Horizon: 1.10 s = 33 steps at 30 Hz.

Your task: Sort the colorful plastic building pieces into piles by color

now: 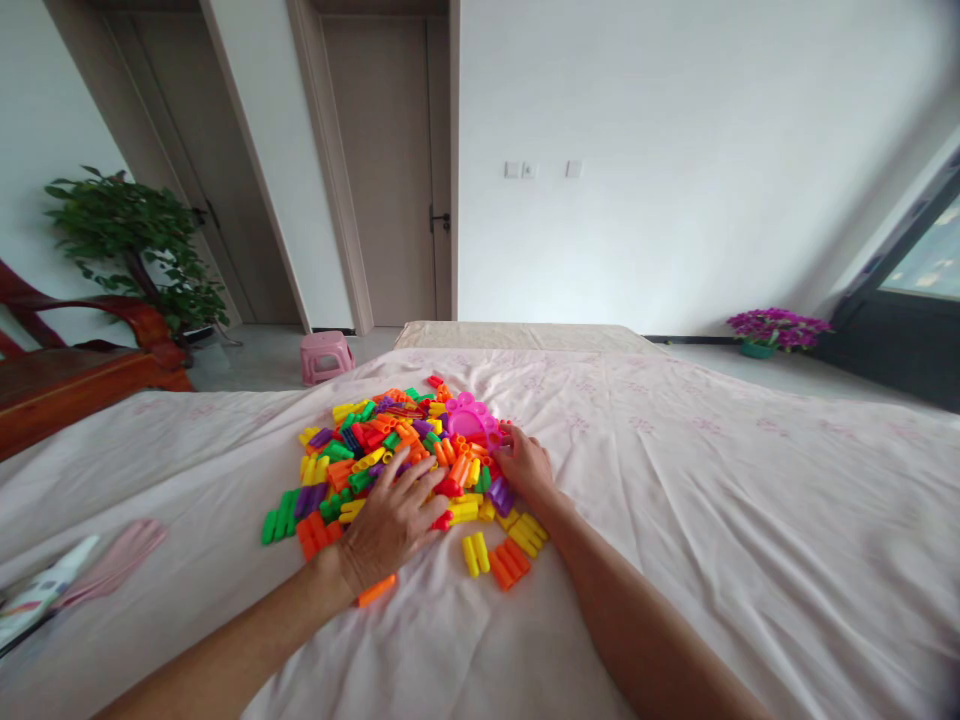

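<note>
A pile of plastic tube-shaped blocks in red, orange, yellow, green and purple lies on the pale cloth. My left hand rests palm down on the pile's near edge, fingers spread. At the pile's right edge, my right hand has its fingers bent against a red piece beside the pink flower-shaped tray; whether it grips anything is hidden. Near the front lie a yellow block and an orange block, and another orange one is partly under my left wrist.
A white tube-like package and a folded pink cloth item lie at the left. Beyond the covered surface stand a pink stool, a wooden chair, a green plant and purple flowers.
</note>
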Each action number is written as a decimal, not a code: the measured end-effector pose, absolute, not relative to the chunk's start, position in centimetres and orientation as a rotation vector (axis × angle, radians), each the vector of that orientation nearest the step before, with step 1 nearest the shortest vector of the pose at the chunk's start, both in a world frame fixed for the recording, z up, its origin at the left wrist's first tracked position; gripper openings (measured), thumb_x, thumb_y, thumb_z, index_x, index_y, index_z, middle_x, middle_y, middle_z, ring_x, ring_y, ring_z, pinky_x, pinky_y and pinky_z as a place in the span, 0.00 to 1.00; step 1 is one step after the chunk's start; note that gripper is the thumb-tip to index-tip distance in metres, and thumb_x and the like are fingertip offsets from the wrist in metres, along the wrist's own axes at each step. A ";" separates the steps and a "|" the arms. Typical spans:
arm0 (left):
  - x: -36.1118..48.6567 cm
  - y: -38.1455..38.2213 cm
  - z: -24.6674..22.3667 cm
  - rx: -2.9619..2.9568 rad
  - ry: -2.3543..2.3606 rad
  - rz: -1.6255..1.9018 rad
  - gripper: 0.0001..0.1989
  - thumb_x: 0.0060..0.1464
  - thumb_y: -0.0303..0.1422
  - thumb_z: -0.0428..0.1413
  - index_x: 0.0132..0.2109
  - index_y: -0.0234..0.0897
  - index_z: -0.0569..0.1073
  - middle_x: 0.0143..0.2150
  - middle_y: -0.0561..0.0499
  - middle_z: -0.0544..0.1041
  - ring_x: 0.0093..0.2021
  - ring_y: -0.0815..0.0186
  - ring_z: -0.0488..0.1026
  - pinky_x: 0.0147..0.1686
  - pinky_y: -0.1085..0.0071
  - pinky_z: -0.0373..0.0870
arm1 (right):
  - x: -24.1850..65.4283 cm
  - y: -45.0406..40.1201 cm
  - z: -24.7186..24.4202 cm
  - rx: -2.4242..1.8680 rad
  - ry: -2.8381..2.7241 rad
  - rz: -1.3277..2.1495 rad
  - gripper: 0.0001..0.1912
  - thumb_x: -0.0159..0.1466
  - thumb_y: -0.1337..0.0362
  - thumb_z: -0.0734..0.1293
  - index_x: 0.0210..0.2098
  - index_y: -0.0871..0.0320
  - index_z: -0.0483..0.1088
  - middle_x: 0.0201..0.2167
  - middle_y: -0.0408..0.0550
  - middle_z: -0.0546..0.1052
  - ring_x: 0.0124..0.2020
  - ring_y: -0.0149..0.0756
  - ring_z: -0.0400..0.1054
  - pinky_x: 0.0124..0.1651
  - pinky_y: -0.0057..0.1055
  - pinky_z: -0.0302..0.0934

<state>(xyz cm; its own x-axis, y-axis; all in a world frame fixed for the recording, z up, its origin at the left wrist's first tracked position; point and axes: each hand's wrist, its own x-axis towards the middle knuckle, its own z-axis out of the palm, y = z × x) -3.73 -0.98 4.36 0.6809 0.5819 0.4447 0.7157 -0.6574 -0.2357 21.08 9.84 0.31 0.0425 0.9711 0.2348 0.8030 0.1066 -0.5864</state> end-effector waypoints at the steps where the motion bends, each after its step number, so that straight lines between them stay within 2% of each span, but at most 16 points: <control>1: -4.3 -0.5 4.7 -2.494 -1.066 -0.490 0.09 0.59 0.36 0.60 0.46 0.41 0.76 0.62 0.44 0.75 0.66 0.51 0.66 0.71 0.41 0.46 | 21.2 10.1 0.0 -1.683 -1.728 0.409 0.26 0.60 0.62 0.66 0.59 0.49 0.69 0.45 0.45 0.82 0.48 0.43 0.72 0.50 0.36 0.61; 5: -6.1 1.2 5.5 -2.452 -1.222 -0.581 0.14 0.54 0.25 0.59 0.47 0.42 0.77 0.60 0.43 0.77 0.65 0.50 0.68 0.70 0.40 0.49 | 21.2 11.1 -1.0 -1.479 -1.566 0.594 0.24 0.56 0.62 0.66 0.53 0.54 0.72 0.32 0.41 0.79 0.33 0.37 0.71 0.37 0.31 0.62; 9: -7.0 3.1 5.5 -2.381 -1.357 -0.652 0.14 0.58 0.24 0.54 0.47 0.42 0.78 0.58 0.45 0.78 0.63 0.52 0.70 0.68 0.42 0.52 | 20.8 11.4 -1.3 -1.242 -1.514 0.715 0.14 0.55 0.60 0.64 0.38 0.57 0.75 0.29 0.41 0.76 0.32 0.36 0.68 0.35 0.29 0.62; 13: -6.2 4.1 5.8 -2.182 -1.580 -0.785 0.15 0.61 0.24 0.49 0.49 0.40 0.76 0.57 0.42 0.78 0.61 0.52 0.71 0.65 0.42 0.57 | 20.9 11.9 -1.3 -1.098 -1.249 0.778 0.18 0.55 0.55 0.65 0.40 0.58 0.74 0.31 0.44 0.77 0.33 0.36 0.68 0.37 0.31 0.64; 16: -3.7 2.8 5.8 -2.182 -1.534 -0.844 0.18 0.61 0.23 0.47 0.52 0.39 0.76 0.61 0.41 0.75 0.66 0.52 0.65 0.67 0.45 0.54 | 21.6 12.6 -1.4 -1.103 -1.073 0.798 0.21 0.54 0.52 0.67 0.42 0.60 0.73 0.30 0.44 0.77 0.30 0.36 0.69 0.36 0.32 0.64; 18: -1.2 0.9 5.4 -2.368 -1.363 -0.844 0.15 0.64 0.26 0.48 0.52 0.41 0.75 0.62 0.45 0.75 0.68 0.55 0.63 0.69 0.47 0.51 | 22.3 13.0 -1.7 -1.126 -0.990 0.787 0.22 0.53 0.51 0.68 0.42 0.60 0.73 0.29 0.44 0.76 0.29 0.35 0.68 0.35 0.32 0.64; 19: 0.2 -0.1 5.0 -2.496 -1.253 -0.802 0.14 0.65 0.32 0.50 0.53 0.43 0.75 0.63 0.46 0.74 0.69 0.54 0.61 0.70 0.46 0.49 | 22.7 13.2 -1.8 -1.138 -0.964 0.783 0.23 0.53 0.51 0.68 0.42 0.60 0.74 0.29 0.44 0.76 0.29 0.35 0.68 0.34 0.32 0.64; 22: 3.9 -2.4 3.7 -2.779 -0.909 -0.607 0.21 0.62 0.50 0.52 0.57 0.47 0.73 0.67 0.47 0.70 0.71 0.52 0.57 0.71 0.43 0.46 | 23.4 13.4 -2.1 -1.166 -0.943 0.772 0.23 0.53 0.50 0.69 0.42 0.60 0.74 0.28 0.44 0.76 0.28 0.35 0.68 0.33 0.31 0.64; 24: 5.5 -2.6 2.9 -2.814 -0.841 -0.516 0.23 0.62 0.51 0.52 0.57 0.46 0.73 0.65 0.46 0.71 0.70 0.51 0.59 0.70 0.42 0.46 | 23.7 13.2 -2.2 -1.169 -0.975 0.743 0.23 0.54 0.50 0.68 0.42 0.60 0.74 0.29 0.45 0.76 0.29 0.35 0.68 0.33 0.31 0.64; 29: 6.2 -0.1 2.6 -2.685 -0.937 -0.408 0.11 0.64 0.34 0.52 0.51 0.42 0.74 0.59 0.45 0.74 0.67 0.51 0.63 0.70 0.39 0.45 | 23.7 12.7 -1.7 -1.180 -1.081 0.658 0.24 0.55 0.47 0.67 0.42 0.60 0.74 0.31 0.48 0.78 0.31 0.37 0.69 0.34 0.32 0.65; 33: 4.5 2.2 3.7 -2.582 -1.060 -0.383 0.12 0.62 0.31 0.52 0.50 0.41 0.75 0.60 0.42 0.75 0.67 0.50 0.62 0.69 0.36 0.46 | 23.6 12.6 -1.5 -1.220 -1.098 0.622 0.23 0.57 0.46 0.65 0.40 0.58 0.74 0.29 0.46 0.77 0.31 0.38 0.69 0.32 0.31 0.64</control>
